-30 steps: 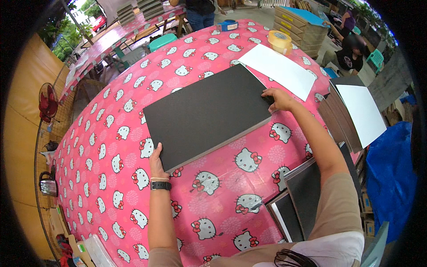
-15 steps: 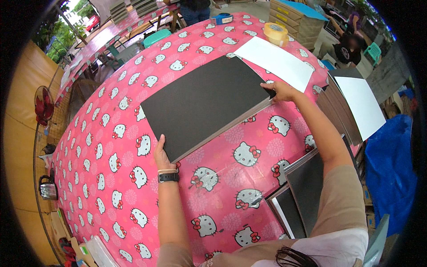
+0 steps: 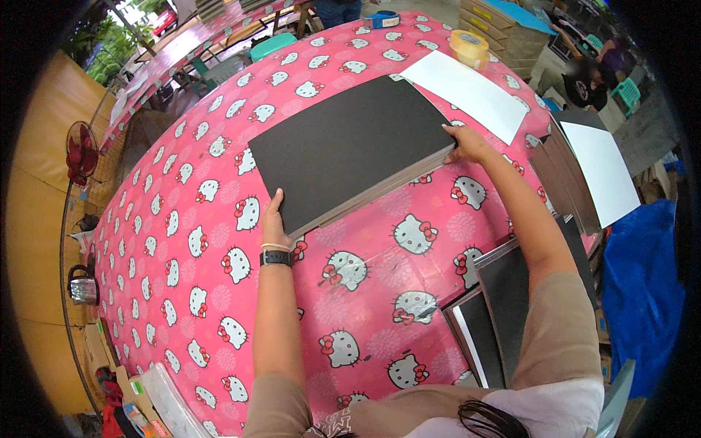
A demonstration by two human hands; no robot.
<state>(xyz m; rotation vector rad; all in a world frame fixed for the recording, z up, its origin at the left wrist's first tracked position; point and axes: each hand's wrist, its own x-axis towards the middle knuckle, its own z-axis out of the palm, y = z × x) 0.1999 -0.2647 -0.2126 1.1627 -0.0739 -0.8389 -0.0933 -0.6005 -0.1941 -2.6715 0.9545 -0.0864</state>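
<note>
The stack of black boards was already together on the pink tablecloth, though its near edge looked slightly uneven to me. The person's right hand pinched the right corner; the left hand lay against the left corner, thumb upright, its other fingers too hidden to tell how they gripped. A white sheet lay just past the stack, untouched, and other black boards sat apart, under no hand, by the right arm.

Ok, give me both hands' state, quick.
Left hand: holding the black-topped stack at its near left corner.
Right hand: holding the same stack at its right end.
</note>
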